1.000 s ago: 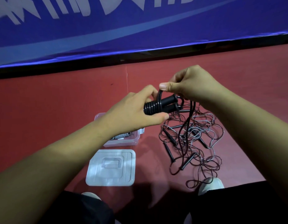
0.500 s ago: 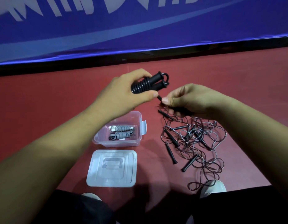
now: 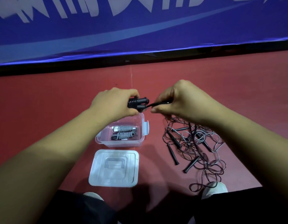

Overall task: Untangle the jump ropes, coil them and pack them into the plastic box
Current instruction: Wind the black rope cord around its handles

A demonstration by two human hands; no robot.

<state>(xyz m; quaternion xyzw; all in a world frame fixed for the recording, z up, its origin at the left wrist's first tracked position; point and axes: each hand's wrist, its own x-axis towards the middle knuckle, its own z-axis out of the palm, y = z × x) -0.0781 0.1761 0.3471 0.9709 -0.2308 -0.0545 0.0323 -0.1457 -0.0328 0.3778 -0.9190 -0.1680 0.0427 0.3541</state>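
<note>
A coiled rope (image 3: 136,103) is gripped by the left hand (image 3: 114,104), its tail (image 3: 157,104) pinched by the right hand (image 3: 180,102). Tucking is judged next, then the box (image 3: 123,143) at six o'clock.

Red floor (image 3: 43,102) carried everything. Clear box (image 3: 123,143) sat on it, open. Lid (image 3: 114,168) lay flat on the floor just nearer than the box, a thin gap between them. Tangle of ropes (image 3: 193,146) sprawled right of the box, apart from it, black handles mixed into the loops. Nearest loop reached a white shoe (image 3: 216,189), nearer and right of the box. Second shoe (image 3: 93,195) stood nearer than the box, past the lid. Pale seam (image 3: 131,78) ran from beyond the box to a blue banner (image 3: 140,29).
</note>
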